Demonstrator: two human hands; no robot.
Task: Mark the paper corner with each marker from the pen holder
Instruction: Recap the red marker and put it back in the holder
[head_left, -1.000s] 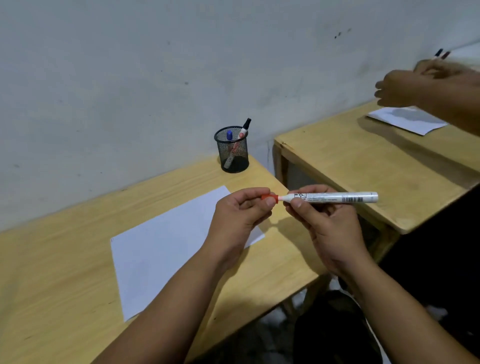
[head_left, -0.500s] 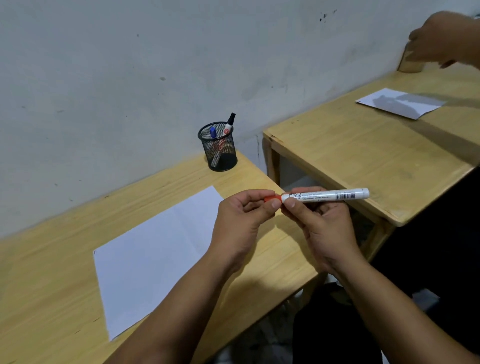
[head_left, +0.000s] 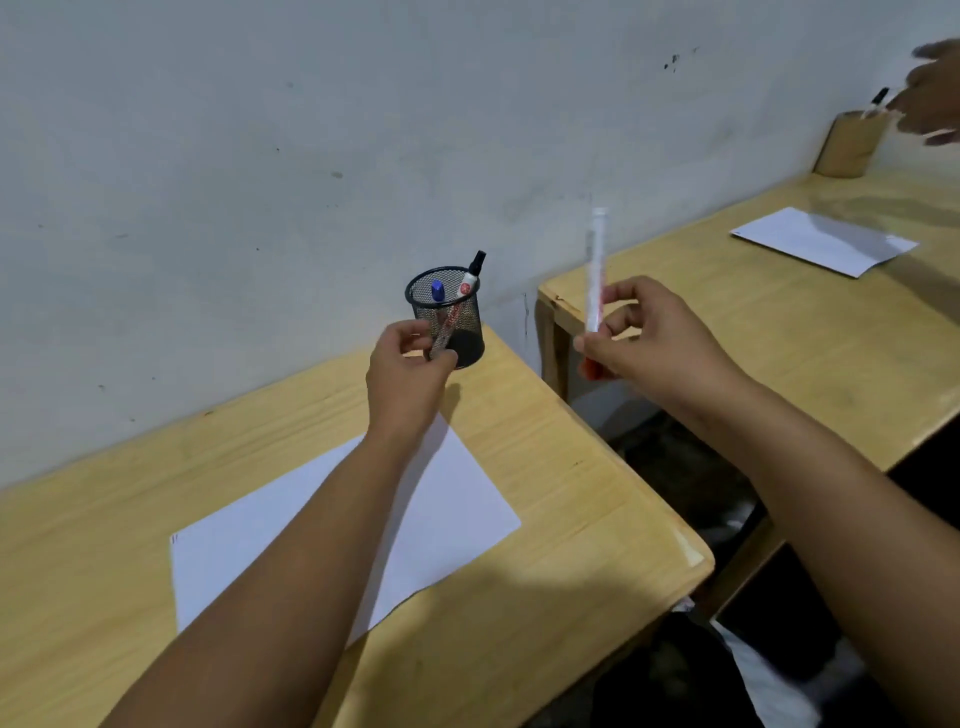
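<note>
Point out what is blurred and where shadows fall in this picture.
Head view: the marker in the right hand is smeared by motion; the other person's hand at top right is blurred too; the left arm casts a soft shadow across the paper and desk.

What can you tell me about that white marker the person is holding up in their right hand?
The marker is a slim white barrel, plastic by its look, with dark print along it, blurred here. It stands nearly upright, plain white end up and red end down. Whether that red end is a cap or a bare tip is unclear. The right hand pinches its lower part between thumb and fingers, in the air off the desk's right edge. Nothing else touches it; the left hand is apart.
</note>
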